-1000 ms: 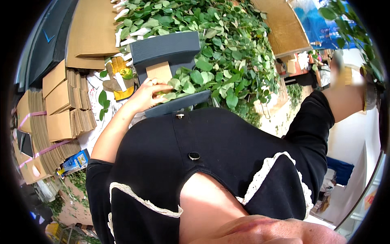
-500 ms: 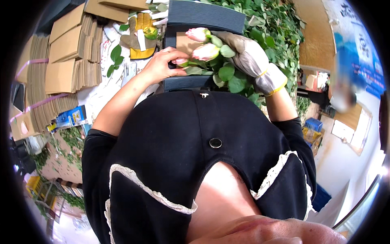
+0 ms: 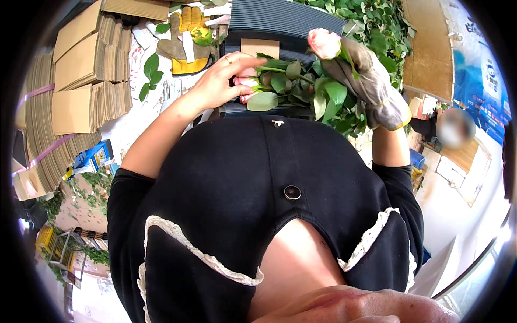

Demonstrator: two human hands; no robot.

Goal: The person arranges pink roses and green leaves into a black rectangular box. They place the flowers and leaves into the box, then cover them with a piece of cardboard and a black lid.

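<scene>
Several pink roses (image 3: 246, 82) lie with their leafy stems to the right on a black ribbed surface (image 3: 285, 21). My bare left hand (image 3: 223, 78), a ring on one finger, curls round their blooms from the left, thumb and fingers on both sides. In a grey-white glove with a yellow cuff edge, my right hand (image 3: 366, 75) is closed on a single pink rose (image 3: 324, 44). That bloom sticks out left of the glove, above the other stems; its own stem is mostly hidden by the glove. A small brown cardboard piece (image 3: 260, 48) lies behind the blooms.
Stacks of flat cardboard (image 3: 81, 81) stand at the left, strapped with pink bands. A yellow-and-grey work glove (image 3: 188, 46) and a loose leaf sprig (image 3: 152, 75) lie left of the ribbed surface. Heaped green leaves (image 3: 371, 24) fill the back right beside a brown board (image 3: 429, 54).
My gloved right hand has moved right, with one rose in it. Another bloom that was beside it now lies with the roses at my left hand, whose fingers reach farther over them.
</scene>
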